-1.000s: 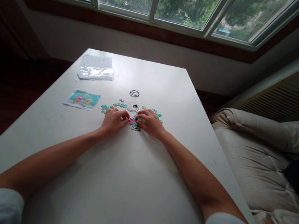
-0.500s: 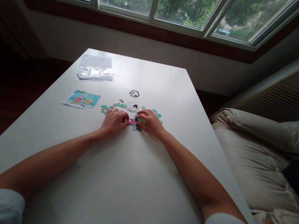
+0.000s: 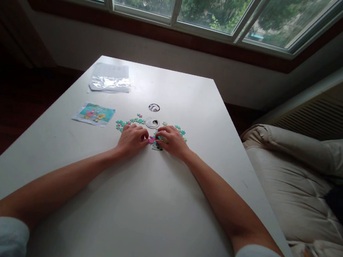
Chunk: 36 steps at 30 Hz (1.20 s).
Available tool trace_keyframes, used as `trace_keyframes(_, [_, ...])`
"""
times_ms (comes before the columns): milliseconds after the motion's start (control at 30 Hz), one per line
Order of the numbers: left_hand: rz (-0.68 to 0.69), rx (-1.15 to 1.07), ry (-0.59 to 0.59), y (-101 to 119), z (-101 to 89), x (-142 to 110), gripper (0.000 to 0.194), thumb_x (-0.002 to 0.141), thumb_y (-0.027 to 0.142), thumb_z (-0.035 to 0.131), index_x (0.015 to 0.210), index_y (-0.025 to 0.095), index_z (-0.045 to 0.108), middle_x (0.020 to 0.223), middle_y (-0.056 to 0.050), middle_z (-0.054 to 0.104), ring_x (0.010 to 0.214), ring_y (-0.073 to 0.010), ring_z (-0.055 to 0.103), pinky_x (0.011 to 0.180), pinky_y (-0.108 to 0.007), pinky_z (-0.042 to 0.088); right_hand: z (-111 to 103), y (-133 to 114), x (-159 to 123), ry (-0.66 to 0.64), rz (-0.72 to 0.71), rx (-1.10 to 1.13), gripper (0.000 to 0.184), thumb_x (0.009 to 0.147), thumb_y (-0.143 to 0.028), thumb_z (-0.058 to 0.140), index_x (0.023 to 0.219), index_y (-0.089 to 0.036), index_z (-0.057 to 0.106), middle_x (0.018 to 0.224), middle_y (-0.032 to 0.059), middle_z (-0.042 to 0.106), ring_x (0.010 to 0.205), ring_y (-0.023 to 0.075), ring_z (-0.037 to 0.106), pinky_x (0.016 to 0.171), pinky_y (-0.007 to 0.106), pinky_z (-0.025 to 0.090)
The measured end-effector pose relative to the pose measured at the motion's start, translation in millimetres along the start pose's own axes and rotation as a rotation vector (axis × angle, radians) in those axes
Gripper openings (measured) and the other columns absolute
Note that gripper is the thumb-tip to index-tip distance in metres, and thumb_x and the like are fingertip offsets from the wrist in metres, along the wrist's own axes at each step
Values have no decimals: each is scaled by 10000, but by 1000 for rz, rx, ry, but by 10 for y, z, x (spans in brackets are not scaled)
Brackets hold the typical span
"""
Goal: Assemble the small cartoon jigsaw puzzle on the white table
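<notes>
Both of my hands rest on a white table (image 3: 133, 208) over a small jigsaw puzzle. My left hand (image 3: 131, 139) has its fingers curled and its fingertips pinch a pink puzzle piece (image 3: 151, 140). My right hand (image 3: 171, 140) presses curled fingers on a small joined cluster of puzzle pieces (image 3: 156, 145) right beside the pink one. Loose teal puzzle pieces (image 3: 134, 121) lie scattered just beyond both hands, partly hidden by them.
A colourful reference picture (image 3: 94, 114) lies left of the hands. A clear plastic bag on paper (image 3: 110, 78) sits at the far left of the table. A round cable hole (image 3: 154, 107) and its white cap (image 3: 152, 122) lie beyond the pieces. A cushioned sofa (image 3: 305, 183) stands at the right.
My left hand has slid slightly right, bringing the pink piece closer to the cluster under my right hand. Otherwise nothing has moved.
</notes>
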<state>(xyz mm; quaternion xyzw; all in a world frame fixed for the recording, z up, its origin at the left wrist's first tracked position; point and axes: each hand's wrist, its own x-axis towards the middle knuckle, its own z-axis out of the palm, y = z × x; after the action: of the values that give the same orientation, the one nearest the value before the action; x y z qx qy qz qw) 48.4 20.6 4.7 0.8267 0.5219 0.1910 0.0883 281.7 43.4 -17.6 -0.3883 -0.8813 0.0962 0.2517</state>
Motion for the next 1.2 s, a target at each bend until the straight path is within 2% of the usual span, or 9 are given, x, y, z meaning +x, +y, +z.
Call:
trace_keyframes(700, [38, 4, 28, -55, 52, -8, 132, 930, 355, 636, 880, 254, 705, 880, -28, 712, 960, -253, 555, 887, -418, 330, -6, -25, 0, -4, 1, -10, 179, 920, -322, 686, 1085, -267, 729, 1219, 86, 681, 1191, 284, 561, 1016, 477, 460])
trace_keyframes(900, [29, -4, 45, -85, 37, -18, 147, 946, 355, 609, 972, 267, 724, 949, -34, 721, 1015, -258, 563, 906, -414, 348, -10, -20, 2, -10, -9, -4, 188, 933, -338, 669, 1095, -262, 727, 1227, 90, 679, 1188, 280, 561, 1012, 473, 461])
trace_keyframes(1033, [38, 14, 35, -165, -60, 17, 168, 949, 334, 581, 943, 254, 728, 1021, -49, 724, 1042, -264, 566, 916, -409, 374, -11, -3, -7, -11, -19, -3, 186, 941, -347, 660, 1091, -263, 728, 1232, 88, 679, 1191, 277, 563, 1022, 466, 460])
trace_keyframes(1200, [-17, 113, 47, -473, -356, 105, 234, 954, 307, 517, 997, 237, 736, 1075, -69, 716, 1024, -259, 597, 918, -387, 413, -39, 26, -42, -17, -18, 8, 186, 931, -329, 669, 1093, -265, 733, 1237, 95, 682, 1193, 280, 565, 1019, 472, 466])
